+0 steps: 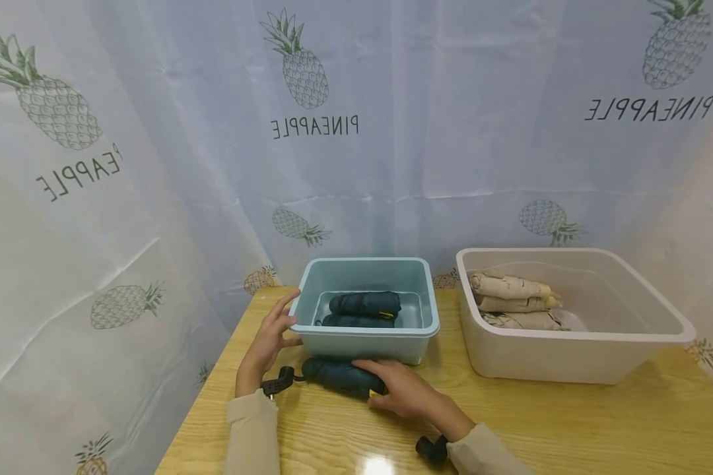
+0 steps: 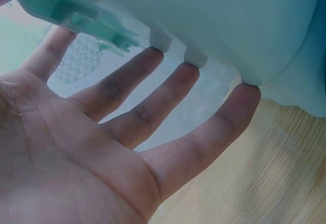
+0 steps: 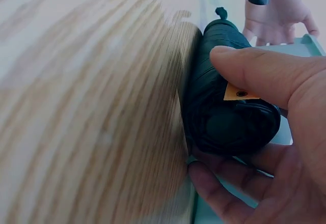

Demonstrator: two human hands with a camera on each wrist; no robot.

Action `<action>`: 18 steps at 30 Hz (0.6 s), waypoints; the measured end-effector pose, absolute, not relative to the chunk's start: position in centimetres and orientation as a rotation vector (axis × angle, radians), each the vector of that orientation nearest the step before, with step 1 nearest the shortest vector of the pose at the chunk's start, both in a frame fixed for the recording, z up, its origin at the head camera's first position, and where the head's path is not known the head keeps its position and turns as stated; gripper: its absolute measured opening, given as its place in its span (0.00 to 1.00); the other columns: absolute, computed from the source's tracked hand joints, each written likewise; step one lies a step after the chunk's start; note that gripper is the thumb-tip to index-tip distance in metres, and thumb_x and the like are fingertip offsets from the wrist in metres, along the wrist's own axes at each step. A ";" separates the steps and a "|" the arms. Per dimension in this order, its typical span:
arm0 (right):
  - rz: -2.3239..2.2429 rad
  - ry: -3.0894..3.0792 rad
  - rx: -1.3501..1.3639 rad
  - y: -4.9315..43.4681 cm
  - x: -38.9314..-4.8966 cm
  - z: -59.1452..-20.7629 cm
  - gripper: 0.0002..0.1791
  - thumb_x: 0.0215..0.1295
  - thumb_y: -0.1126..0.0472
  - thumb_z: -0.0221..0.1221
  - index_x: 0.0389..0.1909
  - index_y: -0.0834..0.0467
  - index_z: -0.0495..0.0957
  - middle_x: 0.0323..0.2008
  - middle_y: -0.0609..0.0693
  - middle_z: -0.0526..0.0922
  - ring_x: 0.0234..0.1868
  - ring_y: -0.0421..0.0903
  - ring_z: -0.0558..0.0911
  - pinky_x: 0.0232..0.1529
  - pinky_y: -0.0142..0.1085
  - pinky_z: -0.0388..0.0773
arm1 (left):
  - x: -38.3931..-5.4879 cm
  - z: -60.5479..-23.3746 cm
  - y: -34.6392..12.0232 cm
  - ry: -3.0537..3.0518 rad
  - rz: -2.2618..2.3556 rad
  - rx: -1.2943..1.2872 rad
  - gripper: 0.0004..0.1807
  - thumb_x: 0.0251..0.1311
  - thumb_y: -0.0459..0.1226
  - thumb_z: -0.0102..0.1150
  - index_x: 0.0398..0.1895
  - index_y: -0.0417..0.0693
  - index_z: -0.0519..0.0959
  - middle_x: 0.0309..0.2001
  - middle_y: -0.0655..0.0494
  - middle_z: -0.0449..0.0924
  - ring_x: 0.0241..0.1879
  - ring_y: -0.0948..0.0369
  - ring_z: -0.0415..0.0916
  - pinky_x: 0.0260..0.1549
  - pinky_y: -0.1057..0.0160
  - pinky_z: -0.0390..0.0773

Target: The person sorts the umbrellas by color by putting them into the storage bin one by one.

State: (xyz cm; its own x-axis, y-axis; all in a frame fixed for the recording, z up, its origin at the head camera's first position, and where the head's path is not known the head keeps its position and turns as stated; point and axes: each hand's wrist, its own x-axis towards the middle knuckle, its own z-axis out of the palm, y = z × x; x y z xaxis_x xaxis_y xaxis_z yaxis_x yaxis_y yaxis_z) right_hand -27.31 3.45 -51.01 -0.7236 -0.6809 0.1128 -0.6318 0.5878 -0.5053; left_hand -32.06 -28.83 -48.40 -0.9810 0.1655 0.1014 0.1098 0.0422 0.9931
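In the head view, my right hand (image 1: 408, 390) holds a dark folded umbrella (image 1: 335, 376) lying in front of a light blue bin (image 1: 365, 344). The right wrist view has the thumb along the top of the umbrella (image 3: 229, 124), beside a small yellow tag (image 3: 238, 92), with the other fingers curled beneath. A short cord sticks out at its far end. My left hand (image 1: 269, 340) is at the bin's left side; its spread fingertips (image 2: 247, 94) press the outer wall in the left wrist view. Inside the bin lie two more dark folded umbrellas (image 1: 365, 304), one partly hidden behind the front rim.
Right of the blue bin stands a larger whitish bin (image 1: 561, 356), holding several beige rolled bundles (image 1: 508, 287) at its left. Both bins sit on a wooden table (image 1: 327, 429). A pineapple-printed curtain (image 1: 392, 165) hangs behind and along the sides.
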 end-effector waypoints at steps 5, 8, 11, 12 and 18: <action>-0.805 2.719 -1.171 3.5 -27.5 -51.0 0.38 0.62 0.55 0.71 0.74 0.43 0.69 0.64 0.50 0.80 0.63 0.51 0.79 0.63 0.50 0.76 | -32.0 -48.4 -28.8 2.247 2.127 0.293 0.35 0.71 0.39 0.46 0.81 0.62 0.56 0.77 0.34 0.54 0.74 0.32 0.57 0.56 0.28 0.74; -0.816 2.719 -1.195 3.5 -27.6 -51.0 0.37 0.63 0.56 0.70 0.73 0.44 0.70 0.63 0.49 0.81 0.62 0.49 0.80 0.62 0.48 0.77 | -31.9 -48.4 -28.8 2.248 2.128 0.296 0.35 0.72 0.39 0.45 0.81 0.62 0.56 0.78 0.34 0.52 0.75 0.32 0.56 0.56 0.27 0.74; -0.833 2.711 -1.217 3.5 -27.6 -50.8 0.36 0.62 0.56 0.70 0.72 0.45 0.71 0.62 0.49 0.82 0.61 0.48 0.81 0.61 0.47 0.78 | -31.9 -48.4 -28.8 2.253 2.127 0.298 0.34 0.72 0.39 0.45 0.81 0.62 0.56 0.78 0.35 0.52 0.75 0.32 0.56 0.56 0.27 0.74; -0.841 2.704 -1.219 3.5 -27.6 -50.7 0.35 0.63 0.57 0.69 0.72 0.45 0.71 0.62 0.48 0.82 0.60 0.47 0.81 0.60 0.46 0.78 | -31.9 -48.4 -28.8 2.254 2.127 0.298 0.34 0.72 0.39 0.45 0.81 0.62 0.56 0.78 0.35 0.52 0.75 0.32 0.56 0.56 0.27 0.73; -0.956 2.627 -1.201 3.7 -27.7 -50.5 0.32 0.64 0.55 0.68 0.70 0.45 0.73 0.60 0.45 0.83 0.55 0.41 0.81 0.55 0.40 0.79 | -32.0 -48.4 -28.6 2.263 2.126 0.288 0.34 0.72 0.40 0.46 0.81 0.63 0.56 0.79 0.36 0.51 0.75 0.32 0.56 0.55 0.26 0.72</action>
State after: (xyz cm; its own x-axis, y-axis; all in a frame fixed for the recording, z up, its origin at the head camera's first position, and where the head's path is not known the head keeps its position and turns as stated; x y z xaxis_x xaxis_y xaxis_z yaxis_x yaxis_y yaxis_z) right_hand -27.66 3.71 -50.53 -0.6841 -0.7110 0.1625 -0.6490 0.4918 -0.5804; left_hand -31.98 -28.63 -48.40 -0.9826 0.1501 0.1092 0.1184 0.0537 0.9915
